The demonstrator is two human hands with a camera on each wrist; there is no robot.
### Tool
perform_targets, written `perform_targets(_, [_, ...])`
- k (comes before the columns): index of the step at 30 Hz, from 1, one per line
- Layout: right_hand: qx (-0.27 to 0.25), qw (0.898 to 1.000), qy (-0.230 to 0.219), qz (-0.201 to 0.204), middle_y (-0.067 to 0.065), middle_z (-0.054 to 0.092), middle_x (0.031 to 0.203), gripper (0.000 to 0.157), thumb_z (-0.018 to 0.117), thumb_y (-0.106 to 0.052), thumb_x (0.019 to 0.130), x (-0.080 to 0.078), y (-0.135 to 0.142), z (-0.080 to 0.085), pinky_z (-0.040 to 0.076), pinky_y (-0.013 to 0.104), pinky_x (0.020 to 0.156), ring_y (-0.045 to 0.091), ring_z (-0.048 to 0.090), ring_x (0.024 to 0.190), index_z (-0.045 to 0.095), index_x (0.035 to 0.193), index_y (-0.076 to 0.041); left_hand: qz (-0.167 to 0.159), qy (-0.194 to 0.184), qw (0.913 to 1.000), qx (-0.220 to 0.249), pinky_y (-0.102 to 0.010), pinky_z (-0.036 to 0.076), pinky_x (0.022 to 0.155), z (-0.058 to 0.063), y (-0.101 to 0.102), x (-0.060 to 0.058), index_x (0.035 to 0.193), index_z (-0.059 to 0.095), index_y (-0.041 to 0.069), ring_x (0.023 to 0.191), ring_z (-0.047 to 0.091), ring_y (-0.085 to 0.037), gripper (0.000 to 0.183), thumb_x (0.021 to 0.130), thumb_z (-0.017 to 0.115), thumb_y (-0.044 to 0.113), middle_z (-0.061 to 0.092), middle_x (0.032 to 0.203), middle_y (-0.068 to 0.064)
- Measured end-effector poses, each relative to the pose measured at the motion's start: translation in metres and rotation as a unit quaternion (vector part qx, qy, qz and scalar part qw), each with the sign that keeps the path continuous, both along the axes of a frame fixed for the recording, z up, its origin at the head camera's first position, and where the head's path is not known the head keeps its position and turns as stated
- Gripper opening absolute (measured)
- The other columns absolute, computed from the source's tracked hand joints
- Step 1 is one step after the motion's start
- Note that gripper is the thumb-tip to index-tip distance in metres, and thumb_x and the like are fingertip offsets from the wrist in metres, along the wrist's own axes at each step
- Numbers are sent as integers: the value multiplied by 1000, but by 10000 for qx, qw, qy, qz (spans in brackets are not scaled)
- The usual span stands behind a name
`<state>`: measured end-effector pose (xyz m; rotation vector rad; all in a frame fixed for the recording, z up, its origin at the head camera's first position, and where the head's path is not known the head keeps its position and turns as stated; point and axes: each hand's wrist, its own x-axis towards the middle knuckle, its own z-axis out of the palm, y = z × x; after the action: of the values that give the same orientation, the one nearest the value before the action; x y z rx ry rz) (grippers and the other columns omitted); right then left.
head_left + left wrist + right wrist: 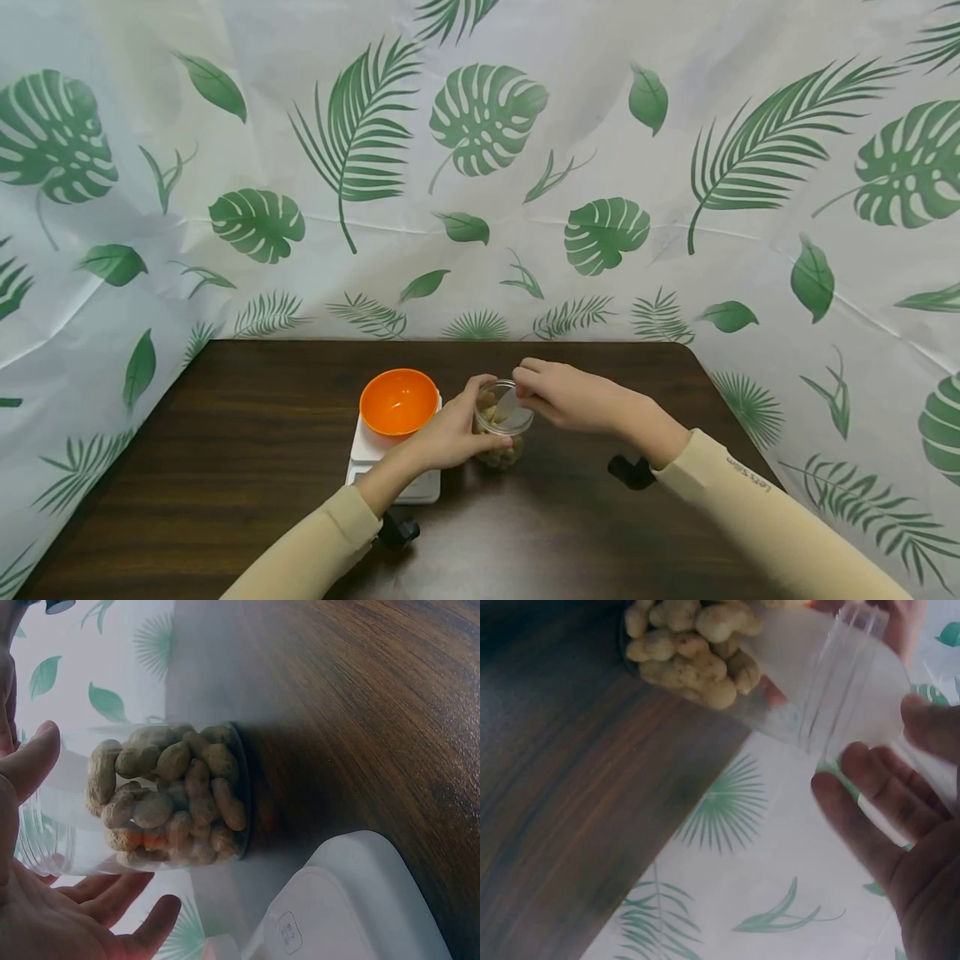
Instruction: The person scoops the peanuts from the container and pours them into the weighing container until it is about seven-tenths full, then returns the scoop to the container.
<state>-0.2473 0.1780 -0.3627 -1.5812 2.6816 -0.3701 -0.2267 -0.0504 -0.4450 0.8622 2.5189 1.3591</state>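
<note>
A clear jar (503, 429) of unshelled peanuts (174, 787) stands upright on the dark table, its mouth uncovered. My left hand (450, 432) holds it near the rim, thumb on the near side and fingers around the far side. Above the mouth, my right hand (573, 396) pinches a translucent whitish scoop-like piece (507, 403), which reaches down into the jar. Its full shape is blurred behind the jar wall in the right wrist view, where the thumb and fingertips (857, 759) are close to the rim.
Left of the jar, an orange bowl (399, 402) sits on a white kitchen scale (427, 490). The left forearm passes over part of the scale. A leaf-patterned sheet (510, 208) hangs behind the wood-grain table (202, 467).
</note>
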Motion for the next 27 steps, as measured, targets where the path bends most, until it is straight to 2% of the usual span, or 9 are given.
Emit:
perform_targets(5, [-259,9993,65,-271,-5,51,93,10,62,-11,95,7,-1,-2,49,22,67,7,54,80,52,96,-14,-14,43,10000,-16,-42,44,96,0,0,-1,146,22,14,119,52,-26,88,83,73,46,50,136,-17])
perform_targets(11, [-742,9964,111,-399,-2,58,92,10,64,-8,93,14,-3,-6,50,23,66,9,58,78,55,92,-12,26,-81,10000,-17,-41,43,97,-1,1,-1,147,22,15,119,52,-25,89,82,75,44,49,137,-15])
perform_targets(17, [-1006,9934,146,-528,-3,60,87,13,67,-4,90,17,-4,-8,51,23,64,8,59,74,56,88,-11,35,-130,9999,-9,-41,43,98,-1,2,0,147,21,16,120,51,-25,89,82,75,44,48,138,-15])
perform_targets(24, [-1109,9841,23,-1387,3,66,89,11,67,-9,90,24,-11,-9,53,23,65,11,66,79,61,98,-6,-12,-153,9999,54,-42,43,97,-2,1,1,147,21,16,120,51,-26,87,83,74,44,48,139,-17])
perform_targets(27, [-1049,9830,112,-1505,3,65,88,10,65,-10,91,27,-16,-10,53,24,64,12,65,77,61,98,-4,-22,-158,9998,68,-42,43,97,-1,0,2,147,21,16,120,51,-26,86,84,73,43,47,139,-17])
